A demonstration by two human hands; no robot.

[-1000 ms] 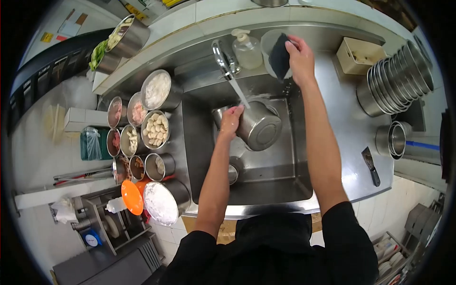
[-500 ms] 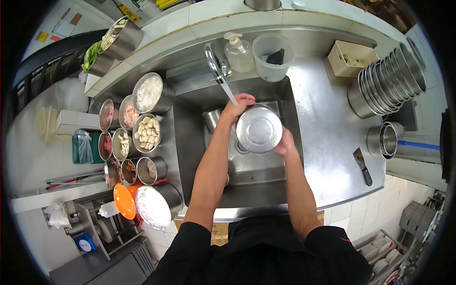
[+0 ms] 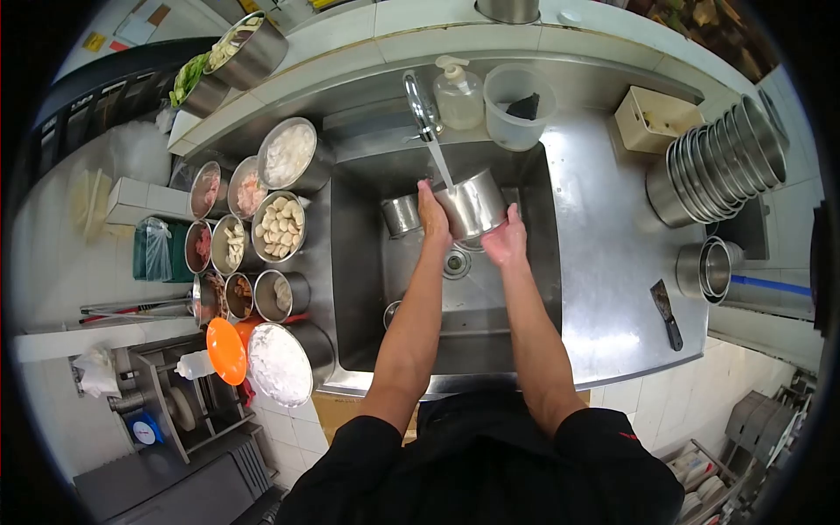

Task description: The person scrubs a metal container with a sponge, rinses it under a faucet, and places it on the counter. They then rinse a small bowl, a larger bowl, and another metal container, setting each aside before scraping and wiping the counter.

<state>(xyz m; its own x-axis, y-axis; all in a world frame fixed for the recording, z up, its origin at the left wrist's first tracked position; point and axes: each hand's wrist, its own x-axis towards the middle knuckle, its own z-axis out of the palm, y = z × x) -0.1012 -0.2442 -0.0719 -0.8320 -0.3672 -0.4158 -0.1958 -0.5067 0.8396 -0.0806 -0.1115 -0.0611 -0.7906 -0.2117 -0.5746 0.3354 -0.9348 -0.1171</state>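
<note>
A round stainless steel pot [image 3: 473,206] is held tilted over the sink [image 3: 360,341], its shiny side toward me. My left hand [image 3: 432,215] presses against its left side, fingers pointing away from me. My right hand [image 3: 507,238] cups its lower right side near the base. Water [image 3: 440,161] runs from the faucet [image 3: 418,107] onto the pot's far left edge; whether it enters the opening is hidden. A smaller steel container [image 3: 401,216] lies in the sink left of my left hand. The drain [image 3: 456,262] shows below the pot.
Steel containers of food, one with white round pieces [image 3: 278,227], crowd the left counter. Behind the sink stand a soap pump bottle [image 3: 459,98] and a translucent tub [image 3: 516,122]. Stacked steel pots [image 3: 717,166] and a scraper [image 3: 667,315] are on the right counter.
The pot has turned from showing its round base to showing its side, nearer the water stream. Both hands have shifted their hold on it. The whole view has moved slightly.
</note>
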